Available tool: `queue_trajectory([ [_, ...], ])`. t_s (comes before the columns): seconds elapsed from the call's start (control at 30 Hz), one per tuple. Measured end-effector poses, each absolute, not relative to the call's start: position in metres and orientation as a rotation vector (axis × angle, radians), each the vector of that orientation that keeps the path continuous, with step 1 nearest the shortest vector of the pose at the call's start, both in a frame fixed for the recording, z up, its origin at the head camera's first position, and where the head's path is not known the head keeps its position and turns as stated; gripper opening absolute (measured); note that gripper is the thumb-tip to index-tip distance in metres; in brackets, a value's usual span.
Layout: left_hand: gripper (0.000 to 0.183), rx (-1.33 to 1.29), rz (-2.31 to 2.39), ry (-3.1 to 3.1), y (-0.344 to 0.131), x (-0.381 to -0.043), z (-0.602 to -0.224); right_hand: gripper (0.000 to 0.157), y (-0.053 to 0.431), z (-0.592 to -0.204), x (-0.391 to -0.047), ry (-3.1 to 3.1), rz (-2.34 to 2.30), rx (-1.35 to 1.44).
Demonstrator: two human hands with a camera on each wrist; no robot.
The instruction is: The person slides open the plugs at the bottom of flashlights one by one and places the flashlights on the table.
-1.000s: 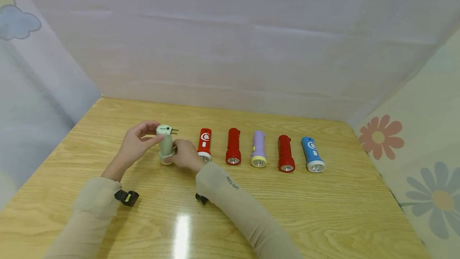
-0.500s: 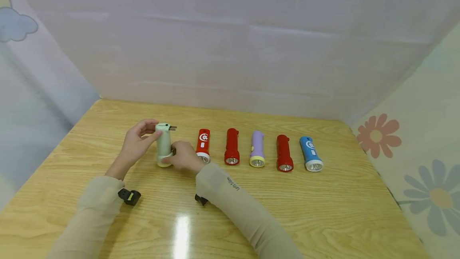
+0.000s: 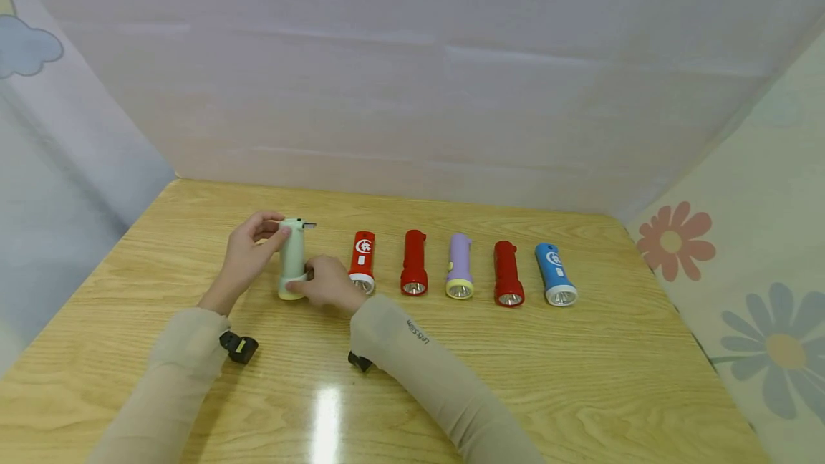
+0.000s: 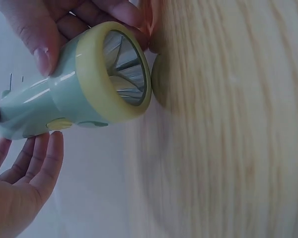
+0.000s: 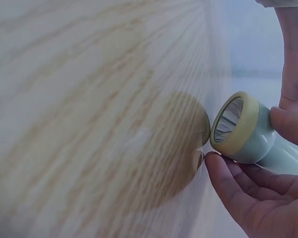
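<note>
A pale green flashlight with a yellow rim stands nearly upright, lens down, left of a row of other flashlights. My left hand pinches its tail end between thumb and fingers. Metal plug prongs stick out to the right at the top. Lower down, my right hand grips the head end, its thumb on the near side. In the left wrist view the yellow rim is at the tabletop; whether it touches is hard to tell. A yellow switch shows on the body.
To the right lie a red flashlight with a white rim, a red one, a purple one with a yellow rim, another red one and a blue one. They rest on a wooden table before a pale cloth backdrop.
Both hands have tipped the green flashlight more upright, so its tail end shows less from above and its prongs look closer together. The row of flashlights keeps its arrangement as the view shifts slightly.
</note>
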State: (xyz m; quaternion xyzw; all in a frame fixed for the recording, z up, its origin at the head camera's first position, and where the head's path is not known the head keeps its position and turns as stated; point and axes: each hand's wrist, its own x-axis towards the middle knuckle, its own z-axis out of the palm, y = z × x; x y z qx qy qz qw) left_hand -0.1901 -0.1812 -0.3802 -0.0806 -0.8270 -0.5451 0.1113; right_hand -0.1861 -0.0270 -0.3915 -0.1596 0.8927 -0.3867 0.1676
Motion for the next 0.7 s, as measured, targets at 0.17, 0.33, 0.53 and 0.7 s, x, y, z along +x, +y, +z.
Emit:
queue_trajectory([
  [0.17,0.034,-0.205,-1.604,-2.432,-0.179,-0.194,-0.382,0.033,-0.027,-0.392,-0.185,2.539,-1.116,-0.437],
  [0.33,0.036,-0.170,-1.609,-2.443,-0.178,-0.197,-0.382,0.033,-0.028,-0.393,-0.184,2.522,-1.161,-0.406],
  [0.53,0.041,-0.074,-1.642,-2.482,-0.175,-0.199,-0.378,0.033,-0.030,-0.394,-0.184,2.516,-1.179,-0.370],
  [0.7,0.041,-0.060,-1.626,-2.517,-0.174,-0.201,-0.379,0.028,-0.031,-0.394,-0.184,2.533,-1.174,-0.371],
])
